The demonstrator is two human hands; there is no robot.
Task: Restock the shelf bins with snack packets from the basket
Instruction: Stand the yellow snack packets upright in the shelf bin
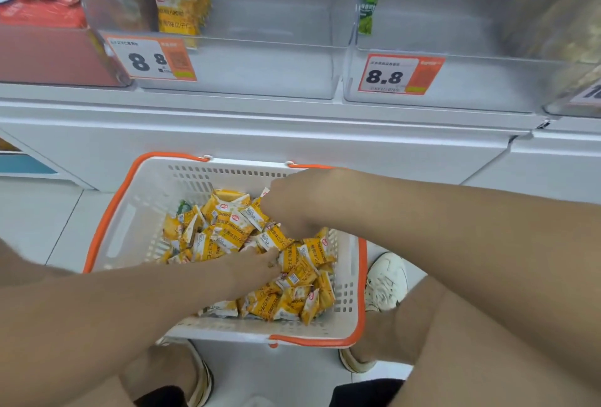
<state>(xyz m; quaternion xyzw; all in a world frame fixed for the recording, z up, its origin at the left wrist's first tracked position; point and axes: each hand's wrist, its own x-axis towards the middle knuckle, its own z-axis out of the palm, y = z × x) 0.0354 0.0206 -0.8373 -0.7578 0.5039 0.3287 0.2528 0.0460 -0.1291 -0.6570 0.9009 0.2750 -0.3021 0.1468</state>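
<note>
**Gathering packets from the basket**

You are at the pick-up step; both hands are down in the basket (107, 211), which sits on the floor between your shoes, just below the shelf; nothing has left it in this grab yet.

Your right hand (292, 208) is curled, fingers pointing down into the far side of the packets (227, 237); it looks closed on a few, though the fingers are buried and you cannot tell how many. Your left hand (257, 263) lies flatter in the middle of the pile, fingers loosely bent among the wrappers; whether it has any gripped is unclear.

The next move, as I judge it: close both hands on a bunch, lift clear of the rim, and carry up to the left bin (260, 71), where matching yellow packets stand at the back; it is nearly empty.
</note>
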